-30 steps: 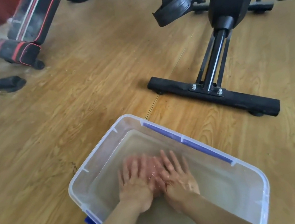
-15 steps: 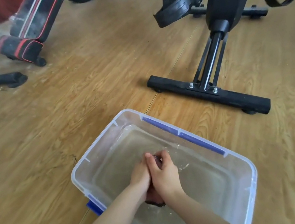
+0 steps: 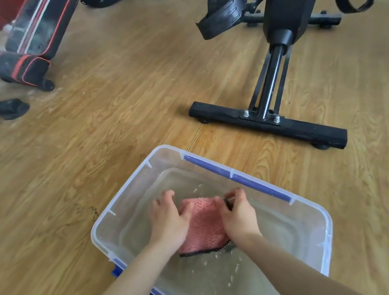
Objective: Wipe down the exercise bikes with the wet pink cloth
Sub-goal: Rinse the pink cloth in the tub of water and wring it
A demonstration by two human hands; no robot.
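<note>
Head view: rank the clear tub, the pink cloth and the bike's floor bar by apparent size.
1. Clear tub, also nearest.
2. Floor bar and pink cloth: unsure. The bar is longer but thin; the left hand and right hand cover part of the cloth.

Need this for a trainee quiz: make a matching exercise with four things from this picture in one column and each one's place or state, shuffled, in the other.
Things
1. pink cloth
2. clear tub
3. bike foot bar
4. strapped pedal

Places or states
A. black, flat on the wood floor
B. gripped by left hand and right hand
C. black, raised off that floor
D. holds water

Pairs: 1-B, 2-D, 3-A, 4-C
</note>
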